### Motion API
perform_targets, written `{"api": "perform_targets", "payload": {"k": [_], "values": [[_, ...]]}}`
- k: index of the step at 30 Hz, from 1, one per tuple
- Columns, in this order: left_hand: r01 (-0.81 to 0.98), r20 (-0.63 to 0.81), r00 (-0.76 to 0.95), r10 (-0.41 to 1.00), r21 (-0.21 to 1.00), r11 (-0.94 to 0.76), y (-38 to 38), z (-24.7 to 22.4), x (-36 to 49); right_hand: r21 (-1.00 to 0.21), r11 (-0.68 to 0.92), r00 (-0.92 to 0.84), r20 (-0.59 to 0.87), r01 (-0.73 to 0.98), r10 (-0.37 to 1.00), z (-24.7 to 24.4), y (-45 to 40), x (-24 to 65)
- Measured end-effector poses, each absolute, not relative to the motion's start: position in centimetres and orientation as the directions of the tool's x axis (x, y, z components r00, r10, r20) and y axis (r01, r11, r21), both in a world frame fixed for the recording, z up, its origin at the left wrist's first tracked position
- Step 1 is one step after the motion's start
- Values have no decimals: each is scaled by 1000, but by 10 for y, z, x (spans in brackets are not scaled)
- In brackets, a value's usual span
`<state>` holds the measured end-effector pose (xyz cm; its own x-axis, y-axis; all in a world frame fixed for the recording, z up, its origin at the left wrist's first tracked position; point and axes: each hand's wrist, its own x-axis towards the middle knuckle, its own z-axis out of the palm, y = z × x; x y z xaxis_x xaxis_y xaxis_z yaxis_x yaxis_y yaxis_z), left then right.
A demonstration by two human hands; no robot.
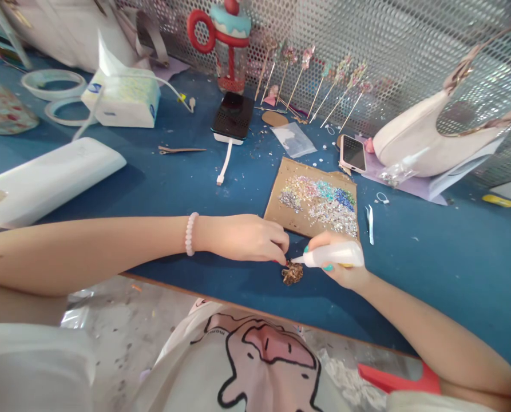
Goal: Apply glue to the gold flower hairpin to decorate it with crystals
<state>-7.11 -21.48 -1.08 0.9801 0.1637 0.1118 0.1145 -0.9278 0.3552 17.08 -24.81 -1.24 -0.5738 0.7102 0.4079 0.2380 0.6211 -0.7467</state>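
- Your right hand is wrapped around a white squeeze bottle, its teal-painted nails showing on both sides of the body.
- You have the bottle tipped nearly flat, its narrow nozzle pointing to your left and its end at the brown ornament; whether the two touch, you cannot tell from this angle.
- Your left hand is palm down with the fingers curled, thumb and fingertips close together at the ornament's upper left edge. Something red shows at those tips, too small to make out, and you cannot tell whether they pinch the piece or only steady it.
- That ornament lies on the blue tabletop in front of you, between your two hands and near the table's front edge.
- Just beyond your hands you have a cardboard sheet, strewn with small glittering pieces in patches of pink, turquoise, blue and white.
- White tweezers lie to the right of the cardboard, near it.
- Beyond its far edge you can see a clear plastic bag and, to the right of that, a pale-edged phone.
- Farther back, thin sticks with decorated tips stand in a row before the metal mesh.
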Motion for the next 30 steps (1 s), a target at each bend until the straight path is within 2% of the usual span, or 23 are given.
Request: {"api": "perform_targets", "payload": {"k": [10, 30], "values": [[119, 107, 980, 167, 357, -927, -218, -6, -71, -753, 608, -574, 388, 254, 721, -9, -248, 169], [77, 154, 979, 133, 326, -942, -214, -10, -71, -841, 458, -489, 281, 290, 826, -16, -249, 171]]}}
